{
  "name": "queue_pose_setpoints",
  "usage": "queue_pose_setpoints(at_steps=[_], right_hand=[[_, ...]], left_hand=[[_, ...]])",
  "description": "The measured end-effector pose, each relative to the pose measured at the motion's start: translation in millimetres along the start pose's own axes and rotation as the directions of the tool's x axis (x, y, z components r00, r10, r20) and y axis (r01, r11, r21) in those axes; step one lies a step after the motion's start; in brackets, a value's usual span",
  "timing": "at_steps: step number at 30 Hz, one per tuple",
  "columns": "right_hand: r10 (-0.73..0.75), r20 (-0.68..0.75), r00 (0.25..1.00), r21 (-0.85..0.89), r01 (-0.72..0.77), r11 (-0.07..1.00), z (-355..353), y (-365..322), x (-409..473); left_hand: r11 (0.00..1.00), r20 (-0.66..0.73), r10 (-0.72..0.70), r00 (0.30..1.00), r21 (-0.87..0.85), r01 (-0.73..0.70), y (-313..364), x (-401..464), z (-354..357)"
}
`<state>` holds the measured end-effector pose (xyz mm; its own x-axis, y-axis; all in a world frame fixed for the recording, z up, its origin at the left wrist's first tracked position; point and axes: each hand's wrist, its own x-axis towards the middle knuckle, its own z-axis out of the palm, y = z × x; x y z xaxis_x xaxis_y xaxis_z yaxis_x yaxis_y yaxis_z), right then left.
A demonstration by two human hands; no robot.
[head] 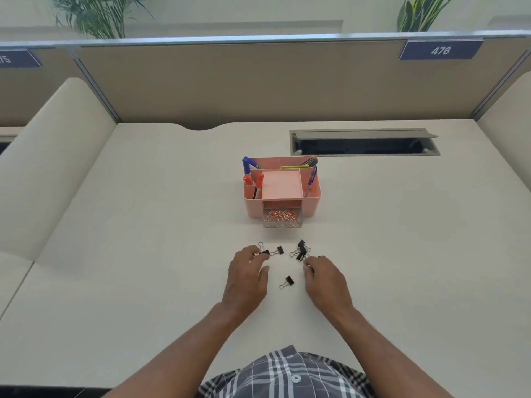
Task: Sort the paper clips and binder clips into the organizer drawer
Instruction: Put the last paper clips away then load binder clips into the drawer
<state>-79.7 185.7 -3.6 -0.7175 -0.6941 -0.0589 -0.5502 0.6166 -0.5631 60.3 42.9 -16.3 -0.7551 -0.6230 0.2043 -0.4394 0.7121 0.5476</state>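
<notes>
A pink desk organizer (311, 196) stands on the desk, its clear drawer (282, 219) pulled open and holding several rose-gold paper clips. Black binder clips lie in front of it: one (278, 250) left of centre, a small cluster (301, 249) to the right, and one (288, 281) between my hands. My left hand (247, 278) pinches a black binder clip (263, 252) at its fingertips. My right hand (324, 278) pinches the wire handle of a binder clip (307, 257) at the cluster's near edge.
Blue and red markers (253, 176) and pens stand in the organizer's compartments. A grey cable tray (363, 142) with a raised lid sits at the back right. A beige partition (258, 81) closes the desk's far side.
</notes>
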Motion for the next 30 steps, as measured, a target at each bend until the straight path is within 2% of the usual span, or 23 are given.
queue_pose_setpoints(at_steps=[2,5,7,11,13,15,17,21,26,30], right_hand=[[0.025,-0.039,0.999,-0.065,-0.027,0.998,-3,6,1],[0.014,0.095,0.995,-0.184,0.004,0.983,-1,10,-1],[-0.020,0.133,0.991,-0.224,0.050,0.973,4,11,-6],[-0.057,0.097,0.994,-0.132,0.070,0.989,6,8,-15],[-0.034,-0.012,0.999,-0.086,0.033,0.996,1,9,-13],[0.017,-0.087,0.996,-0.113,-0.027,0.993,-5,11,-7],[0.040,-0.065,0.997,-0.193,-0.052,0.980,-10,13,-2],[0.000,0.012,1.000,-0.262,0.003,0.965,-10,15,-6],[0.030,0.001,1.000,-0.185,-0.029,0.982,-11,24,-17],[0.065,-0.021,0.998,-0.133,-0.067,0.989,-13,29,-17]], left_hand=[[0.995,0.045,-0.050,0.998,0.086,0.046,-5,-9,4],[0.988,0.102,-0.084,0.991,0.136,0.069,-9,-11,6],[0.986,0.134,-0.090,0.987,0.149,0.070,-11,-8,6],[0.986,0.128,-0.097,0.987,0.150,0.077,-10,-7,5],[0.988,0.108,-0.070,0.992,0.147,0.054,-7,-5,4],[0.990,0.124,-0.021,0.992,0.143,0.003,0,-1,5],[0.985,0.182,0.040,0.983,0.156,-0.069,11,5,7],[0.935,0.344,0.147,0.927,0.258,-0.245,32,15,17],[0.932,0.370,0.101,0.924,0.291,-0.218,33,10,18],[0.963,0.327,0.075,0.942,0.223,-0.154,24,0,11]])
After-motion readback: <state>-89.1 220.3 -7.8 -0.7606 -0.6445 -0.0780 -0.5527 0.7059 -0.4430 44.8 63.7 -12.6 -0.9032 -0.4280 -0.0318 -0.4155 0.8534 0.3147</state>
